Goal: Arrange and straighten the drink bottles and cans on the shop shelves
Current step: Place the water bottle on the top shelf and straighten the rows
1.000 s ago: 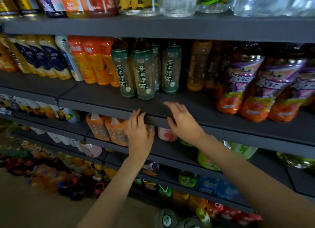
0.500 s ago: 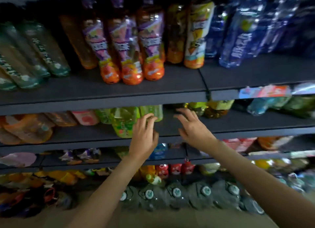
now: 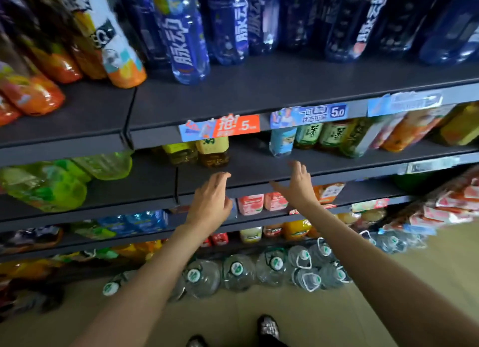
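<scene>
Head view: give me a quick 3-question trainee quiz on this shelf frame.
1. True or false: the left hand is gripping a bottle.
2. Which bottle stands on the shelf nearest above the right hand? A) light blue bottle B) water jug C) red can
3. Fill in: the orange tag hangs on the shelf edge just above the ______ bottles.

Key:
1. False. Both hands are open and hold nothing, reaching toward the bare stretch of shelf.
2. A, the light blue bottle. The water jugs sit on the floor.
3. Yellow: the yellow bottles.
</scene>
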